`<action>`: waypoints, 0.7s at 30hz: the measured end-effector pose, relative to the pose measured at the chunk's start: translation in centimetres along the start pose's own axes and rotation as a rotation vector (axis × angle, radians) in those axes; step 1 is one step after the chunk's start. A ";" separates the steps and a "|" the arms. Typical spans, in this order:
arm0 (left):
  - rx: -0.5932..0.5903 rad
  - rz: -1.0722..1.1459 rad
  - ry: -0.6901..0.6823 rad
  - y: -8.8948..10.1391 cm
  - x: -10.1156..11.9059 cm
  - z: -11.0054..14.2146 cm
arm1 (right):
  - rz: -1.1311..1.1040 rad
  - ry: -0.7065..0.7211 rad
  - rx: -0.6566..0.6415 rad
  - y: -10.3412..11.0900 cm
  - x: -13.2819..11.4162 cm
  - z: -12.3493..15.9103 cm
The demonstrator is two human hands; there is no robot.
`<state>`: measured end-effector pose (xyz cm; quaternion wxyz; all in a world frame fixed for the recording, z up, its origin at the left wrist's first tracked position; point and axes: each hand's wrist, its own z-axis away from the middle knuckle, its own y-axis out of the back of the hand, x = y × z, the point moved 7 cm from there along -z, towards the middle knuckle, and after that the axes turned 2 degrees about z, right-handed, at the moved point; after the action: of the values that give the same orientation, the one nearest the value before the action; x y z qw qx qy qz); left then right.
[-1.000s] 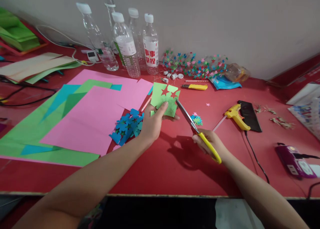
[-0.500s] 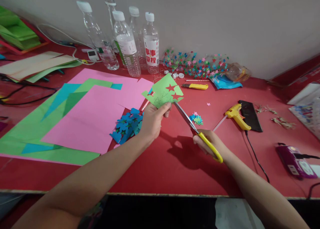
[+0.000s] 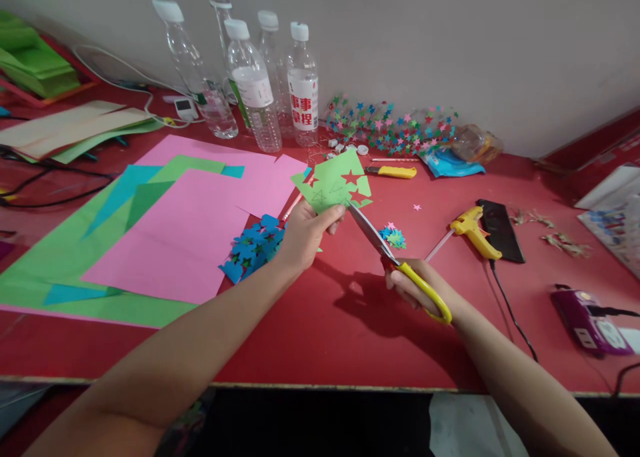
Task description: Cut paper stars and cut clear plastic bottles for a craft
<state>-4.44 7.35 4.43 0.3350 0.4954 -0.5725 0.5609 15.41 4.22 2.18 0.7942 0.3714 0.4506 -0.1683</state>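
Observation:
My left hand [image 3: 316,230] pinches a piece of green paper [image 3: 327,177] by its lower edge, thumb on top. Star-shaped holes show in the paper, along with pencilled star outlines. In my right hand [image 3: 413,284] is a pair of scissors [image 3: 377,238] with yellow handles, closed around by my fingers. The scissor tips meet the paper's lower right edge, close to my left thumb. Blue paper scraps [image 3: 255,247] with star cut-outs lie left of my left hand. Beyond the scissors sits a small pile of cut paper stars [image 3: 393,236].
Several plastic bottles [image 3: 303,84] stand along the wall, beside a star-covered clear bottle [image 3: 390,127] on its side. A yellow box cutter [image 3: 393,172] lies behind the paper. To the right are a glue gun [image 3: 473,232], a phone [image 3: 505,234] and a purple power strip [image 3: 590,324]. Pink sheets [image 3: 170,237] cover the left.
The green paper has been turned in my left hand, bringing its pencilled stars into view and its lower edge to the scissor tips. The scissors have shifted only slightly.

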 end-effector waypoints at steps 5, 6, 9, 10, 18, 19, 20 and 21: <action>0.001 -0.008 0.013 0.1 0.0 -0.1 | 0.000 -0.046 0.017 0.1 0.3 -0.1; -0.003 -0.020 0.012 0.2 0.0 -0.2 | -0.009 -0.055 0.018 0.1 0.4 -0.1; -0.032 -0.045 0.007 0.4 0.1 -0.4 | -0.030 -0.059 0.038 0.1 0.4 -0.2; -0.045 -0.041 0.008 0.4 0.1 -0.5 | -0.032 -0.057 0.048 0.1 0.4 -0.2; -0.079 0.078 0.198 0.2 -0.6 -0.7 | -0.059 -0.040 0.081 0.2 0.4 -0.2; -0.061 0.089 0.200 0.3 -0.6 -0.7 | -0.057 -0.040 0.078 0.2 0.3 -0.2; -0.045 0.094 0.196 0.4 -0.6 -0.8 | -0.056 -0.043 0.075 0.2 0.3 -0.2; -0.032 0.092 0.189 0.5 -0.6 -0.8 | -0.057 -0.047 0.073 0.1 0.4 -0.2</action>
<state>-4.86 8.16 3.81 0.3693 0.4080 -0.5694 0.6107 15.57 4.46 1.87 0.7853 0.3833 0.4357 -0.2157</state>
